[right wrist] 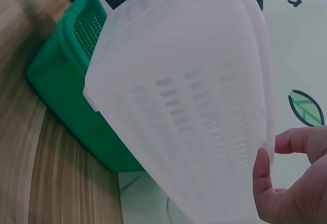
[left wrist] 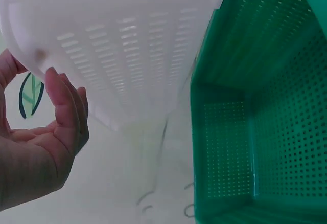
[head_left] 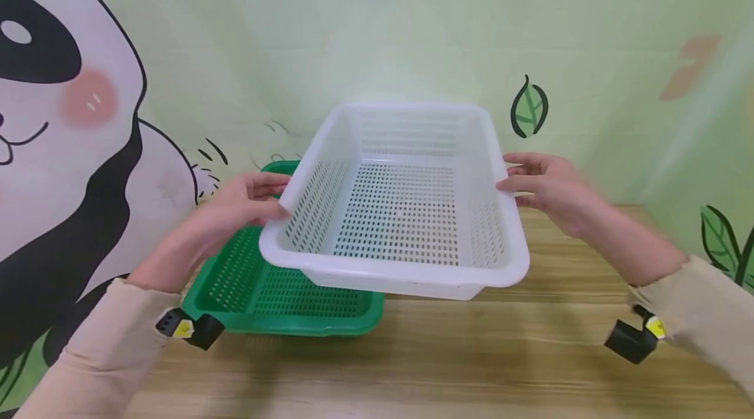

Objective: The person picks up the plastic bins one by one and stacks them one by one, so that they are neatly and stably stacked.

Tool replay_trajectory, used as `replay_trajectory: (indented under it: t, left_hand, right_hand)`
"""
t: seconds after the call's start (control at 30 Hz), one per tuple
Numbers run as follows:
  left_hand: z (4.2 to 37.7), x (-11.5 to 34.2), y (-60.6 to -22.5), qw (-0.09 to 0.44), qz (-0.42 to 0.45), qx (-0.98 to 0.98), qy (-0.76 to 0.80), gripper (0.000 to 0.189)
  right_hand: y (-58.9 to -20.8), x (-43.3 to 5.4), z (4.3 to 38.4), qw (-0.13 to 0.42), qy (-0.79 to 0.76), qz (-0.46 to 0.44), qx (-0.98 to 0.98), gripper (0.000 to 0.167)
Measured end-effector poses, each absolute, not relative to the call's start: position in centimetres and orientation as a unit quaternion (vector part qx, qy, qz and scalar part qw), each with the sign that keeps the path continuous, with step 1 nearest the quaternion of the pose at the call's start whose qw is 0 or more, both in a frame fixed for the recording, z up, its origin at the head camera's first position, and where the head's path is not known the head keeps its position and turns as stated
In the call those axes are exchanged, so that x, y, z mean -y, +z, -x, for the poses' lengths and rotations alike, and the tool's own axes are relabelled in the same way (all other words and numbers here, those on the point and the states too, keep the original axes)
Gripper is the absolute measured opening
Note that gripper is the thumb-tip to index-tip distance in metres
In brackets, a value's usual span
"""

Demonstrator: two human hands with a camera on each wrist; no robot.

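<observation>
A white perforated plastic basket [head_left: 400, 209] is held up in the air between both hands, its open top facing up and toward me. My left hand [head_left: 247, 200] pinches its left rim, thumb on top and fingers beneath. On the right rim, my right hand [head_left: 548, 190] grips in the same way. Below and to the left, a green perforated basket [head_left: 283, 324] stands on the table, partly hidden by the white one. The left wrist view shows the white basket's slotted side wall [left wrist: 127, 45] beside the green basket [left wrist: 225, 147].
The wooden table [head_left: 501, 353] stretches below and to the right. A pale green cloth backdrop [head_left: 235, 46] with printed leaves and a large panda [head_left: 59, 177] hangs behind and at the left. Each sleeve carries a small black wrist device [head_left: 633, 340].
</observation>
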State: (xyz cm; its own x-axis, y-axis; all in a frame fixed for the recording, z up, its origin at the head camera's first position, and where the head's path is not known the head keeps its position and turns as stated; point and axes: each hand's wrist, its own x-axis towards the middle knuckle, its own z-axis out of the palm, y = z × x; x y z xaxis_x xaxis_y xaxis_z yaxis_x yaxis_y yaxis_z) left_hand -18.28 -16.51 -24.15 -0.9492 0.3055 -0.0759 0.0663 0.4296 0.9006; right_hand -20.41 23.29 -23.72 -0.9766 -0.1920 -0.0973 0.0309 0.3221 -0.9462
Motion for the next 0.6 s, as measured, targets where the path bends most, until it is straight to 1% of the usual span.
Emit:
replay_trajectory:
  t: [0.3, 0.53, 0.6]
  left_hand:
    - [18.6, 18.1, -24.2, 0.128, -0.114, -0.798, 0.578, 0.062]
    - [19.8, 18.3, -24.8, 0.146, -0.146, -0.767, 0.608, 0.063]
    - [19.7, 18.3, -24.6, 0.149, -0.151, -0.759, 0.616, 0.063]
  right_hand:
    - [-23.5, -20.8, 19.9, 0.087, -0.602, 0.041, -0.792, 0.068]
    - [-23.6, -20.6, 19.8, 0.075, -0.605, 0.031, -0.792, 0.066]
    - [-23.1, -20.7, 19.8, 0.075, -0.603, 0.033, -0.793, 0.065]
